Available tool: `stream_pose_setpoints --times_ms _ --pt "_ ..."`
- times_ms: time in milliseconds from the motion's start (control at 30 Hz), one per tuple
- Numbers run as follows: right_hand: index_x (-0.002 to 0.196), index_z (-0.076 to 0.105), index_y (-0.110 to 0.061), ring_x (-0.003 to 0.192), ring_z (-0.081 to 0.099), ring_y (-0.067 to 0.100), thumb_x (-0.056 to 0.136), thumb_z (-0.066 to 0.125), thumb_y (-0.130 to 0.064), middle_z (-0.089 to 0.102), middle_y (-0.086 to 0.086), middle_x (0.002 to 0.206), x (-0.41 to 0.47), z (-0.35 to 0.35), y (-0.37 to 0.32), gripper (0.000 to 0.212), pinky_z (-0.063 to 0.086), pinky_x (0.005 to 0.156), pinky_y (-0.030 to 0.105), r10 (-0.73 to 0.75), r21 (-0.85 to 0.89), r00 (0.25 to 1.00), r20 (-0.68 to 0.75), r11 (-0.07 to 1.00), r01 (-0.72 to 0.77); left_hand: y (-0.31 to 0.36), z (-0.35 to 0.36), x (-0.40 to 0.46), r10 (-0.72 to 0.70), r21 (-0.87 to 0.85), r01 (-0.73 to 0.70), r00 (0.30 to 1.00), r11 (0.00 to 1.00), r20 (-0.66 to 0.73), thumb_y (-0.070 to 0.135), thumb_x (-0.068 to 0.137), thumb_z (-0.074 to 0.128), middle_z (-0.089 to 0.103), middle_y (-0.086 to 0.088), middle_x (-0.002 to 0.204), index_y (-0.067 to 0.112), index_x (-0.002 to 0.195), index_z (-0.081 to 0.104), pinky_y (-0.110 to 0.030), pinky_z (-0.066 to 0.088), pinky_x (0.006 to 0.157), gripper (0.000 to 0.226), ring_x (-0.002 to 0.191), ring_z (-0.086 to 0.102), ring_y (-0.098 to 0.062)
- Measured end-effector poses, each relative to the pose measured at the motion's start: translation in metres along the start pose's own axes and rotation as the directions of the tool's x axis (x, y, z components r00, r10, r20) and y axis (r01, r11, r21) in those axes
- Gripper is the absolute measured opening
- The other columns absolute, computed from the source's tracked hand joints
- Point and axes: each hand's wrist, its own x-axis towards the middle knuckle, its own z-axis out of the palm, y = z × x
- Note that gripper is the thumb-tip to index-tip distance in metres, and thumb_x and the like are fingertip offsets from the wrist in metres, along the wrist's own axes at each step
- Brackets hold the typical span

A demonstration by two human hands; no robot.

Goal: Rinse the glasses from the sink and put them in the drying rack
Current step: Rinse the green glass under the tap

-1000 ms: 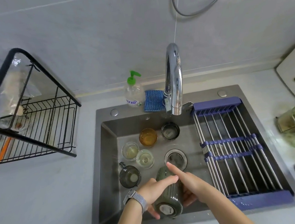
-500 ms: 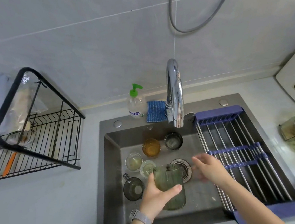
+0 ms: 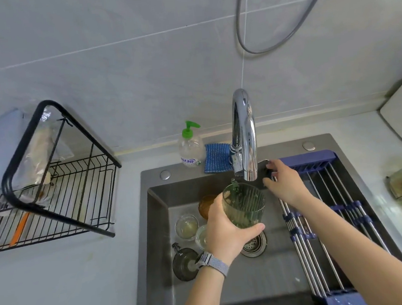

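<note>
The left hand grips a ribbed green glass upright under the faucet spout, over the sink. At two o'clock, the right hand's fingers curl on the faucet handle.

2 bare forearms enter the head view from 6 o'clock, with no sleeve showing on either up to the frame edge. The left hand has a watch on its wrist: a pale metallic lug piece sits at 12 o'clock of the strap, toward the hand, and the strap is a grey woven or mesh band that wraps across the wrist. The watch face itself is hidden from the camera. The right hand and its wrist carry nothing; no ring shows on the fingers of either hand.
</note>
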Motion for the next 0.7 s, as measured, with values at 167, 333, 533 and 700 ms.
stream_pose_setpoints --times_ms 167,333,533,700 --pt "0.144 0.034 -0.019 0.118 0.055 0.031 0.087 0.067 -0.01 0.056 0.008 0.136 -0.006 -0.004 0.015 0.066 0.046 0.099 0.042 -0.116 -0.146 0.984 0.133 0.98 0.136 0.006 0.001 0.003 0.016 -0.034 -0.016 1.0 0.999 -0.002 0.04 0.054 0.092 0.055 0.015 0.123 0.027 0.132 0.047 0.002 0.04 0.083 0.091 0.114 0.053 -0.002" --pt "0.139 0.05 -0.021 0.108 0.061 0.026 0.087 0.066 -0.012 0.065 0.006 0.122 -0.021 -0.025 0.016 0.055 0.05 0.096 0.038 -0.212 -0.278 0.977 -0.007 0.939 0.202 0.007 0.0 0.005 0.046 -0.01 -0.046 0.999 0.999 0.021 0.041 0.053 0.091 0.056 0.016 0.119 0.032 0.127 0.048 -0.004 0.044 0.087 0.086 0.111 0.054 -0.001" --pt "0.074 0.066 -0.019 0.074 0.059 0.007 0.088 0.048 -0.027 0.064 -0.009 0.076 -0.078 -0.027 -0.032 0.024 0.05 0.073 0.026 -0.708 -0.039 0.695 0.122 0.697 0.716 -0.002 0.008 0.011 0.118 0.151 -0.115 0.993 0.982 -0.012 0.05 0.054 0.08 0.065 0.016 0.104 0.036 0.109 0.055 -0.031 0.055 0.082 0.062 0.099 0.062 -0.004" --pt "0.077 0.055 -0.017 0.071 0.052 0.006 0.077 0.049 -0.081 0.067 -0.005 0.083 -0.07 -0.019 -0.06 0.065 0.04 0.072 0.013 -0.237 -0.246 0.611 0.755 0.761 0.6 0.013 0.002 0.005 0.214 0.479 -0.233 0.972 0.846 0.094 0.035 0.074 0.066 0.049 0.019 0.135 0.04 0.142 0.038 -0.027 0.048 0.077 0.074 0.112 0.059 -0.012"
